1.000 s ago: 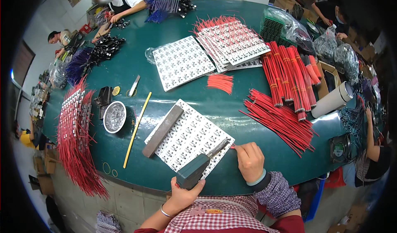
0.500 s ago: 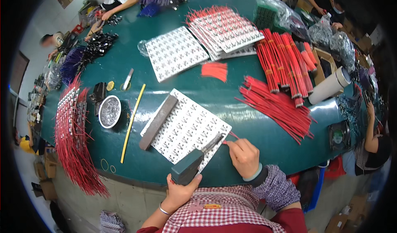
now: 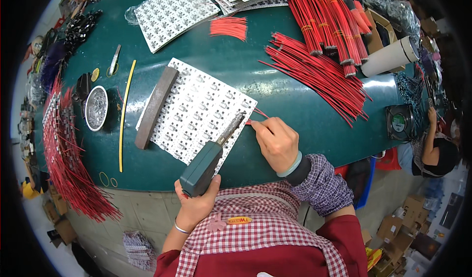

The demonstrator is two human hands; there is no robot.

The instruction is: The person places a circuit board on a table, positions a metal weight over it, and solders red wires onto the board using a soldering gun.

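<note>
This was a workshop, seemingly one for assembling electronics. A broad green desk (image 3: 314,142) carried panels of small circuit boards (image 3: 191,105), banded bundles of red wires (image 3: 306,21) and a compact fan (image 3: 399,122), and a green-bodied tool (image 3: 201,168) with a slim metal tip was held over one of the panels. Another person (image 3: 440,151) was beside the desk at the right, and cardboard boxes (image 3: 391,228) stood on the tiled floor (image 3: 158,210).

Glossy green table (image 3: 236,60), pale tiled floor (image 3: 132,210)

One green tool (image 3: 202,168) — one bar (image 3: 156,109), one bowl (image 3: 87,115)
</note>
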